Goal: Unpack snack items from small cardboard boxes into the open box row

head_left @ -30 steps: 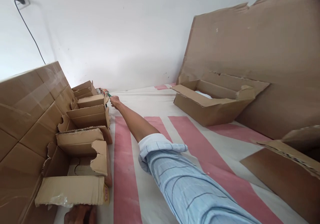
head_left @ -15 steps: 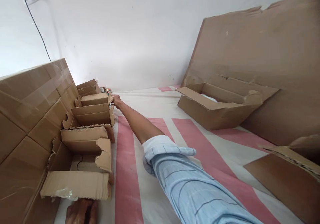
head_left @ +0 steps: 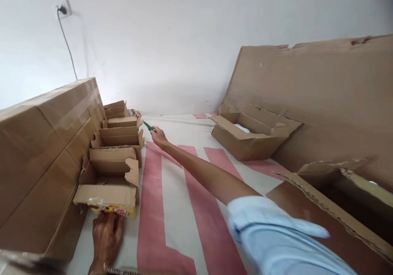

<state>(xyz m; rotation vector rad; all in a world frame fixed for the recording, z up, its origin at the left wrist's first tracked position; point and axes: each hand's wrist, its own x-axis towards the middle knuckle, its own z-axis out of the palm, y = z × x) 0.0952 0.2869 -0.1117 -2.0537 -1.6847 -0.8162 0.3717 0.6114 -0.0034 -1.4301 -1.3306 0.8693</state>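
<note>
A pale sheet (head_left: pixel 178 221) marked with broad pink stripes covered the surface, its far edge running up to a plain white wall (head_left: pixel 168 41). High on the left of that wall sat a socket (head_left: pixel 66 7) with a black plug (head_left: pixel 62 10) in it, a dark cable (head_left: pixel 66 41) hanging down behind a block of taped brown cardboard (head_left: pixel 46 164). On the right stood a large cardboard panel (head_left: pixel 322 86), tilted back.

The right hand (head_left: pixel 158 136), at the end of an outstretched arm with a rolled light-blue sleeve (head_left: pixel 260 226), was closed around a slim green tool (head_left: pixel 149 126). The tool jutted from the fingers toward the torn flaps of the far cartons; whether its tip met them could not be told. The left hand (head_left: pixel 107 236) lay just in front of the nearest carton (head_left: pixel 104 195), fingers bent at the lower edge of its yellow printed side; whether they gripped it could not be made out.

There was one green tool. At least three open cartons lined the left block, the distant ones overlapping too much for a sure count. Two more open boxes (head_left: pixel 239 144) lay on the right, the farther one with something white (head_left: pixel 242 128) inside.
</note>
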